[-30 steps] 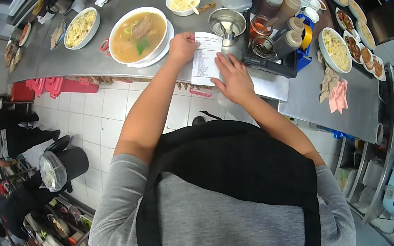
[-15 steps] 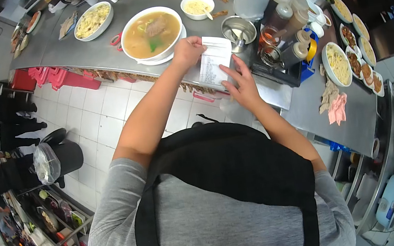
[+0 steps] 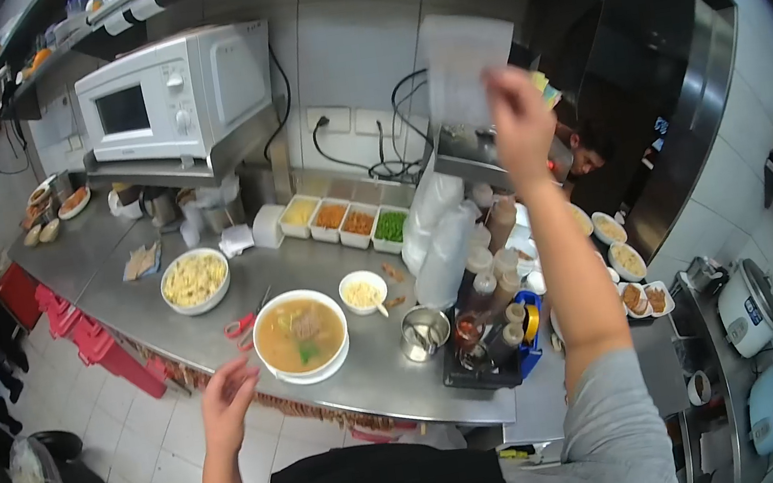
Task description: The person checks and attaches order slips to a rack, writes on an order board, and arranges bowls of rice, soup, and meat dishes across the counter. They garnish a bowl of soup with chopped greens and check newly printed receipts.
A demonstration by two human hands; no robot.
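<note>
My left hand hangs beside the lower left of a large white bowl, its loosely curled fingers holding nothing. The soup in that bowl is cloudy yellow, with a piece of meat and some greens. My right hand is raised high at the right, smeared by motion. Its fingertips are by a pale sheet of paper in front of the wall; whether they grip it I cannot tell. Red-handled scissors lie left of the soup. A small white bowl with a spoon stands to its right.
A bowl of yellow food stands at the left. Beyond are tubs of toppings and a microwave. A metal pot and squeeze bottles stand at the right. Another person is behind the opening.
The view has tilted up toward the wall. My right hand has risen to the upper right. My left hand has let go of the printed slip and moved left of the soup bowl.
</note>
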